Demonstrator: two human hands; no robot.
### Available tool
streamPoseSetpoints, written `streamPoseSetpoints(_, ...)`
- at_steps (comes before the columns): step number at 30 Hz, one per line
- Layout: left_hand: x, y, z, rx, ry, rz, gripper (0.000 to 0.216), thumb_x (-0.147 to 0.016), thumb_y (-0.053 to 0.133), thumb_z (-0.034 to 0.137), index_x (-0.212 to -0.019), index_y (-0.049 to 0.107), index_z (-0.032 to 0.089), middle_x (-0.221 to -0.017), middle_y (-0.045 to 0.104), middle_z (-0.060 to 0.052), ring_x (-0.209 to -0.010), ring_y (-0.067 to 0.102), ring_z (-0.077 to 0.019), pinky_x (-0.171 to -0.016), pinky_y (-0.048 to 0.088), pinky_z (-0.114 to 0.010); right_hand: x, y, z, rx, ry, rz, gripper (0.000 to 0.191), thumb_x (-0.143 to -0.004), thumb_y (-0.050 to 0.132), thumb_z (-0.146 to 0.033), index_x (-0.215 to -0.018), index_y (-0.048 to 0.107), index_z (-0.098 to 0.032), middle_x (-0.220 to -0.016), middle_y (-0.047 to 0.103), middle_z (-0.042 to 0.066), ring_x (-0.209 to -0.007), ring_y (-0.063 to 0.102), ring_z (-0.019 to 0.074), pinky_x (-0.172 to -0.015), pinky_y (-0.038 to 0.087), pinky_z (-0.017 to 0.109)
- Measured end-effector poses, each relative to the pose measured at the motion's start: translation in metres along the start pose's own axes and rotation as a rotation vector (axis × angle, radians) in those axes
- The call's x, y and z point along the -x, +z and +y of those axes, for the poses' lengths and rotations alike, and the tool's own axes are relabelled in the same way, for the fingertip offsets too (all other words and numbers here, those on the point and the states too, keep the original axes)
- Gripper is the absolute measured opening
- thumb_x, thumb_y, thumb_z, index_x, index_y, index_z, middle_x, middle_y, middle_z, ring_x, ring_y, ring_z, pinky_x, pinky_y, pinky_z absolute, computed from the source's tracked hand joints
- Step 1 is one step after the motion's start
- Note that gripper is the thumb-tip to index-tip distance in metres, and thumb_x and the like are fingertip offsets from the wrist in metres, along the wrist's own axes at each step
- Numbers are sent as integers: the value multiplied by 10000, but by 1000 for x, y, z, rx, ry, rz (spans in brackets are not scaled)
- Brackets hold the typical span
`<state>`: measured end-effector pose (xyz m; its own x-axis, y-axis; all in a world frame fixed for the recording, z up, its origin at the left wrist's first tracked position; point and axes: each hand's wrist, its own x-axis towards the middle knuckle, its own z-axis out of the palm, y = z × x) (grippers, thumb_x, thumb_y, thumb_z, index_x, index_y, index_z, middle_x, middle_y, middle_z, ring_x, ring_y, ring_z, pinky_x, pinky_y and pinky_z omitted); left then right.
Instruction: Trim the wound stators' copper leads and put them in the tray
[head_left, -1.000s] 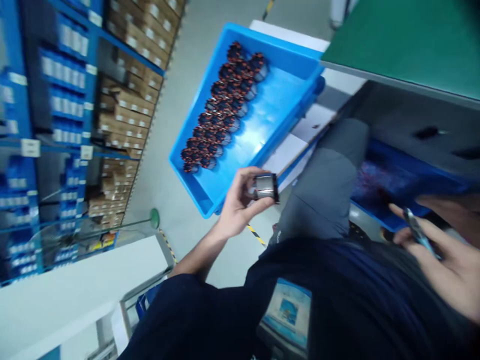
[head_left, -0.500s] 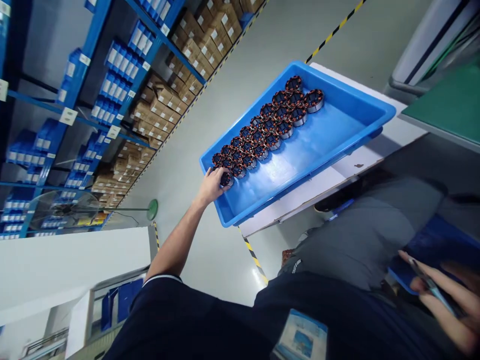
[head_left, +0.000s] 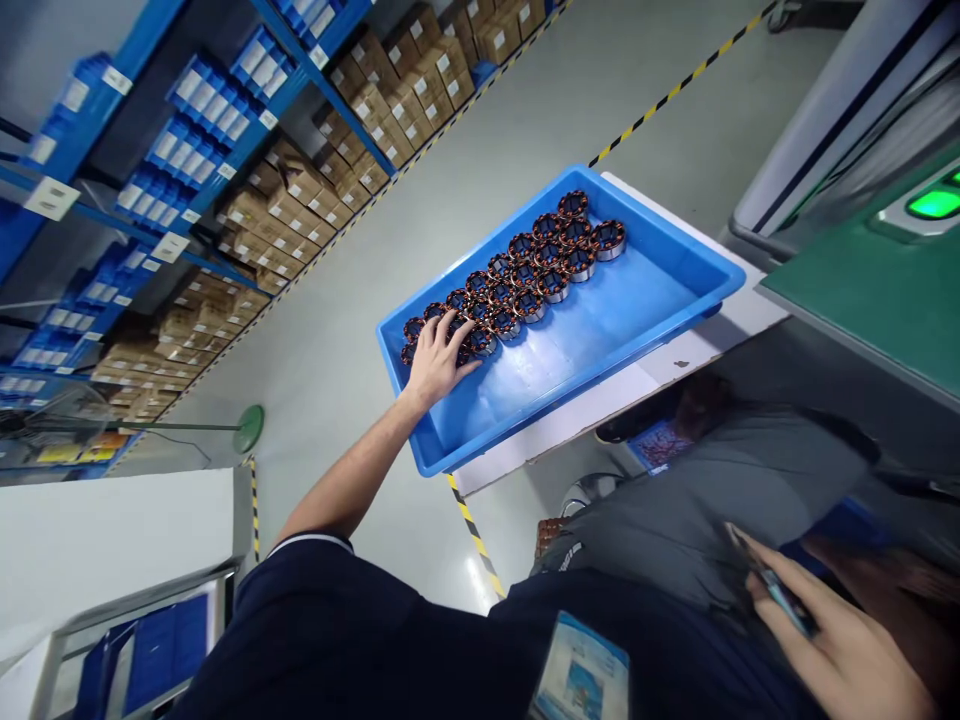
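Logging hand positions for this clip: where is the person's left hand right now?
In the head view, the left hand lies spread on the wound stators at the near-left end of the blue tray, left of centre.

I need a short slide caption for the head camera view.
Left hand rests on wound motor stators rowed in a blue tray; right hand holds a slim tool.
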<state>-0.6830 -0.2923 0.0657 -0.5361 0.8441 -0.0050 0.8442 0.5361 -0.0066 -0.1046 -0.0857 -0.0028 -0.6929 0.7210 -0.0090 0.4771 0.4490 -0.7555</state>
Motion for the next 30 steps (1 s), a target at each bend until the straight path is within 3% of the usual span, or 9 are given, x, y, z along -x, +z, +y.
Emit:
streamPoseSetpoints(3, -5, 3, -7, -31, -50, -9, 922, -1023, 604, 764, -1768, 476, 235, -1882, 378, -229, -1725, 351, -483, -1441, 322, -726, 5, -1, 2, -9, -54, -39, 429, -1063, 704, -506, -1427, 875, -360, -1383, 842, 58, -1240, 813, 298, -964, 694, 399)
streamPoseSetpoints(7, -4, 5, -10, -18, -80, 45, 964, -1005, 602, 805, -1775, 464, 242, -1856, 405, -235, -1689, 392, -479, -1420, 357, -706, 18, -2, 8, -63, 191, -128, 651, -1043, 664, -715, -1573, 782, -355, -1381, 846, 79, -1147, 855, 307, -938, 721, 403)
streamPoseSetpoints(10, -16, 9, 11, 36, -51, 118, 1015, -992, 581, 854, -1788, 440, 240, -1863, 378, -246, -1700, 378, -476, -1427, 347, -699, 25, -6, 5, -98, 309, -239, 880, -1051, 611, -779, -1808, 517, -342, -1392, 840, 100, -1161, 858, 295, -995, 723, 419)
streamPoseSetpoints(13, -40, 13, 41, 58, 7, 118, 994, -1002, 570, 847, -1781, 460, 240, -1893, 357, -239, -1737, 335, -479, -1446, 306, -708, 30, -15, -5, -151, 233, -305, 927, -1083, 628, -695, -1892, 312, -369, -1662, 695, 106, -1410, 774, 286, -1127, 672, 404)
streamPoseSetpoints(16, -62, 18, 59, 46, 34, 80, 936, -1032, 562, 792, -1771, 483, 224, -1908, 365, -233, -1749, 332, -480, -1452, 285, -706, 33, -33, -24, -174, 92, -345, 921, -1093, 664, -580, -1903, 264, -400, -1868, 463, 74, -1637, 584, 302, -1259, 559, 406)
streamPoseSetpoints(20, -72, 22, 55, 6, 7, 115, 887, -1062, 514, 724, -1756, 491, 172, -1881, 399, -262, -1736, 359, -480, -1422, 334, -688, 32, -78, -64, -153, -63, -379, 895, -1061, 705, -475, -1878, 343, -429, -1828, 523, 71, -1634, 583, 326, -1236, 584, 425)
streamPoseSetpoints(25, -75, 20, 53, 26, 50, 221, 874, -1056, 490, 734, -1756, 476, 211, -1905, 353, -244, -1732, 386, -502, -1418, 351, -712, 3, -134, -122, 53, -29, -155, 791, -1010, 714, -321, -1761, 517, -477, -1821, 514, 44, -1647, 578, 316, -1271, 612, 501)
streamPoseSetpoints(27, -75, 13, 68, 89, 65, 335, 854, -1054, 526, 722, -1792, 398, 312, -1949, 286, -182, -1758, 377, -481, -1421, 363, -725, -23, -146, -131, 140, 34, 11, 732, -981, 695, -266, -1688, 597, -429, -1761, 551, 63, -1607, 592, 313, -1296, 585, 534)
streamPoseSetpoints(30, -69, 0, 111, 232, 255, 467, 890, -1019, 671, 633, -1811, 278, 532, -1972, 285, -51, -1785, 387, -413, -1437, 385, -712, -76, -153, -127, 342, 131, 261, 671, -943, 724, -276, -1613, 689, -260, -1633, 612, 162, -1504, 592, 396, -1260, 565, 602)
